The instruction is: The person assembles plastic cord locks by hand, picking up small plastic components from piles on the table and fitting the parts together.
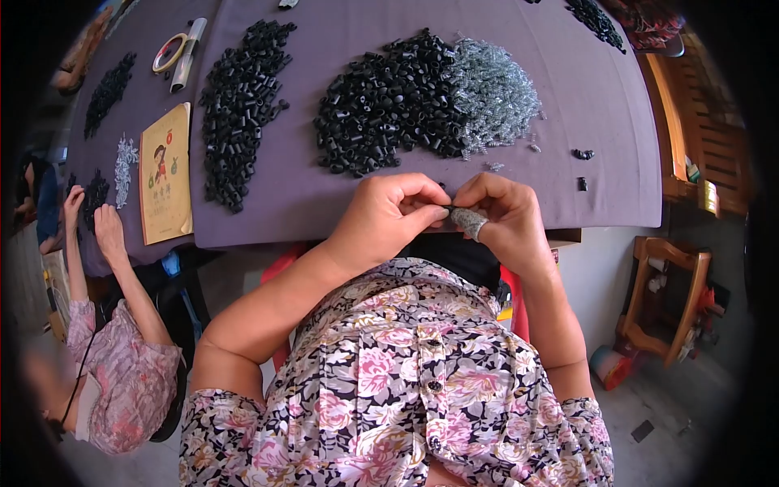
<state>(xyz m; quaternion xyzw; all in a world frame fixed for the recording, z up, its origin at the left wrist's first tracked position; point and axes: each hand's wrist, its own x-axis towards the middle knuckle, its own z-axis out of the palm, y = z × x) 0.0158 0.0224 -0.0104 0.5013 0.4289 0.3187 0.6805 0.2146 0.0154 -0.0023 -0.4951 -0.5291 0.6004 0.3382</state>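
Observation:
My left hand (381, 215) and my right hand (511, 213) meet at the table's near edge, fingertips pinched together. Between them is a small dark piece (446, 208), mostly covered by the fingers. A grey speckled cover (469, 221) wraps my right thumb. Just beyond my hands lies a large heap of short black plastic tube-like pieces (381, 105). Touching its right side is a heap of small shiny pieces that look like springs (497, 93). A few shiny pieces (493, 166) lie loose near my right hand.
Another black heap (239, 105) lies left, beside a yellow booklet (166, 174), a tape roll (169, 53) and a clear roll (188, 55). Loose black pieces (583, 183) sit right. A co-worker's hands (107, 227) work at far left. A wooden stool (665, 296) lies on the floor at right.

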